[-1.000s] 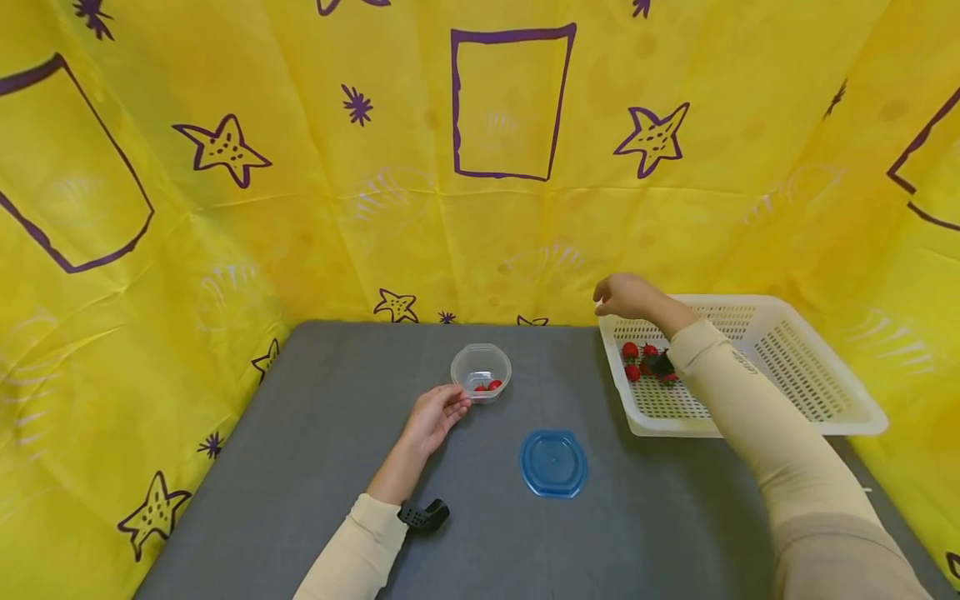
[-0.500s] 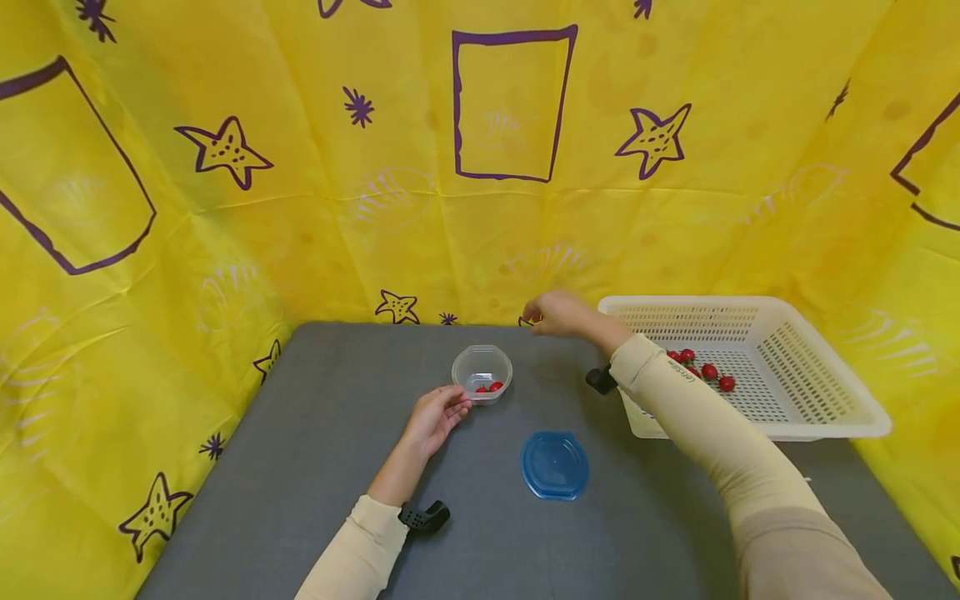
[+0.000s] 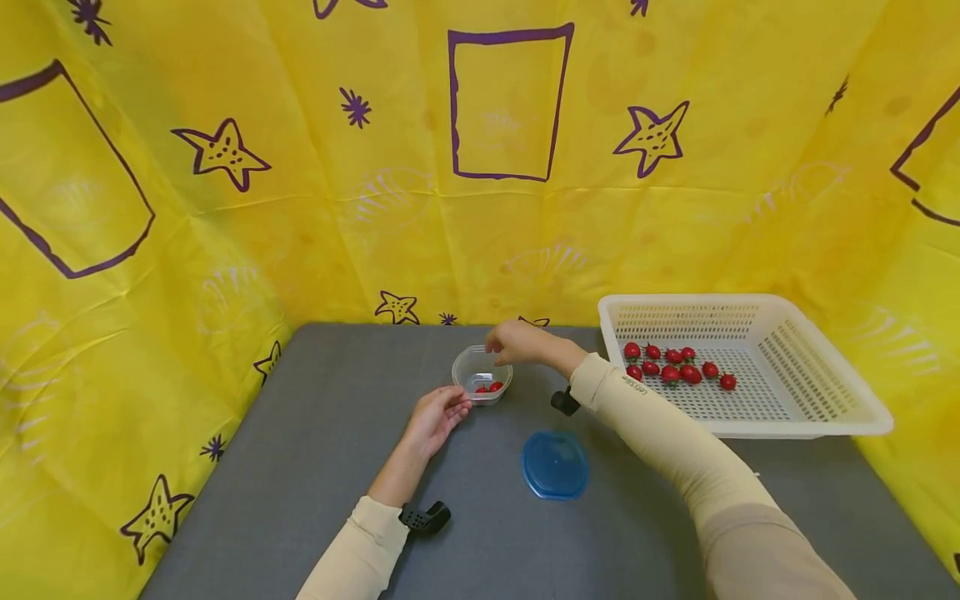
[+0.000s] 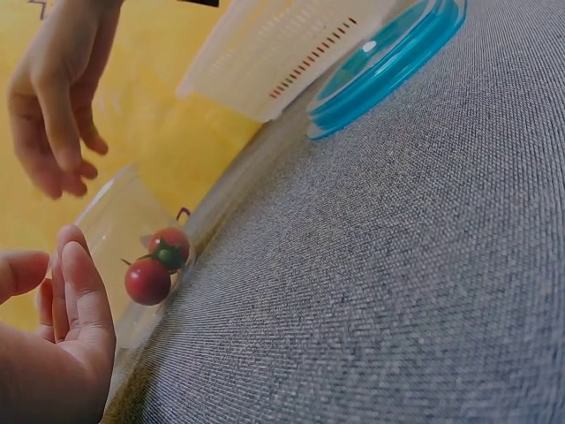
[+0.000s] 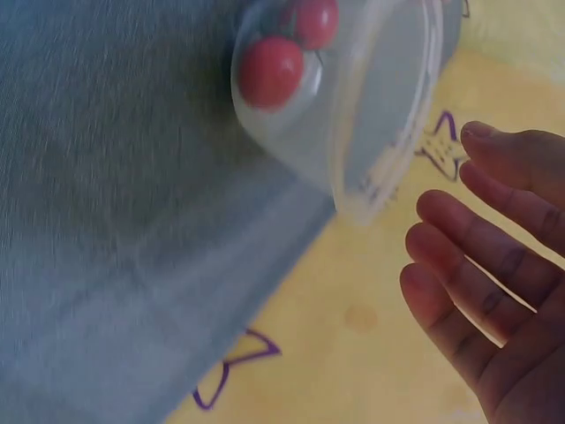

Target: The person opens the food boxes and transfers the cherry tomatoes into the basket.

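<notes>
A clear plastic tub [image 3: 480, 364] with two red cherry tomatoes [image 4: 147, 281] inside stands on the grey table. At its near left rim my left hand [image 3: 437, 417] holds the edge with thumb and fingertips. Above the tub's far right rim hangs my right hand [image 3: 520, 342], its fingers loosely bent and apart in the right wrist view. No tomato shows between them there. In the left wrist view the right hand [image 4: 62, 93] hangs above the tub's opening, not touching it.
A blue lid [image 3: 555, 465] lies on the grey table [image 3: 300, 467] to the tub's near right. At the back right stands a white perforated basket [image 3: 832, 400] with several cherry tomatoes [image 3: 690, 374] in its left half. A yellow patterned curtain [image 3: 337, 233] encloses the table.
My right hand has moved left, from over the basket's left edge to the tub, uncovering the tomatoes in the basket. The left hand, tub and lid stay in place.
</notes>
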Tool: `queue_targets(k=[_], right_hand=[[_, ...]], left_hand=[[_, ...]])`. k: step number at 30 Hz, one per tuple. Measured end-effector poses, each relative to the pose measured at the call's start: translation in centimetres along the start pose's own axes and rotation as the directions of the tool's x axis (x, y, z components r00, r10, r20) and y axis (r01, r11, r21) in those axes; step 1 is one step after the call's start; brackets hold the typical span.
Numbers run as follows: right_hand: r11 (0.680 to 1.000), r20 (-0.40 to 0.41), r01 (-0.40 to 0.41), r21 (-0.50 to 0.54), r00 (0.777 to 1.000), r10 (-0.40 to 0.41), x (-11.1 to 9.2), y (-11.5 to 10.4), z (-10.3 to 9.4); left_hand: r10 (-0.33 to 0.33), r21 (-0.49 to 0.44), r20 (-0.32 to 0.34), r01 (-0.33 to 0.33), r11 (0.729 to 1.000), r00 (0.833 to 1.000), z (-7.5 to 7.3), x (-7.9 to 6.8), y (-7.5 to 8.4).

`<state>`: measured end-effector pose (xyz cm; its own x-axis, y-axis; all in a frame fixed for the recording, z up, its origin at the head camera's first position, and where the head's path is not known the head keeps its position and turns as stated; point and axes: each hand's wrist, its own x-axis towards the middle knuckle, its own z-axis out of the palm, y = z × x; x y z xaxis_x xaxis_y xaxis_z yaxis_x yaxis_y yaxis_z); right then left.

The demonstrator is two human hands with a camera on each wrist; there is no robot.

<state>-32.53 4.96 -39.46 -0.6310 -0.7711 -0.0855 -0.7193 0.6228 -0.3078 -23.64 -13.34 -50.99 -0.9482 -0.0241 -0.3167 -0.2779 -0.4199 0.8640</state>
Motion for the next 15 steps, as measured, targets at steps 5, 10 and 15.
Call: queue_targets(k=[5, 10, 15], right_hand=[[1.000, 0.030, -0.001, -0.004, 1.000, 0.002, 1.4, -0.7, 2.0], [1.000, 0.078, -0.027, 0.011, 0.997, 0.026, 2.3, -1.4, 3.4], [0.999, 0.112, -0.044, 0.001, 0.993, 0.043, 2.9, -1.7, 4.3]], left_hand=[[-0.002, -0.018, 0.006, 0.002, 1.000, 1.000, -0.1, -0.1, 0.0], [-0.001, -0.027, 0.017, 0.001, 1.000, 1.000, -0.1, -0.2, 0.1], [0.002, -0.024, 0.021, -0.002, 1.000, 1.000, -0.1, -0.1, 0.2]])
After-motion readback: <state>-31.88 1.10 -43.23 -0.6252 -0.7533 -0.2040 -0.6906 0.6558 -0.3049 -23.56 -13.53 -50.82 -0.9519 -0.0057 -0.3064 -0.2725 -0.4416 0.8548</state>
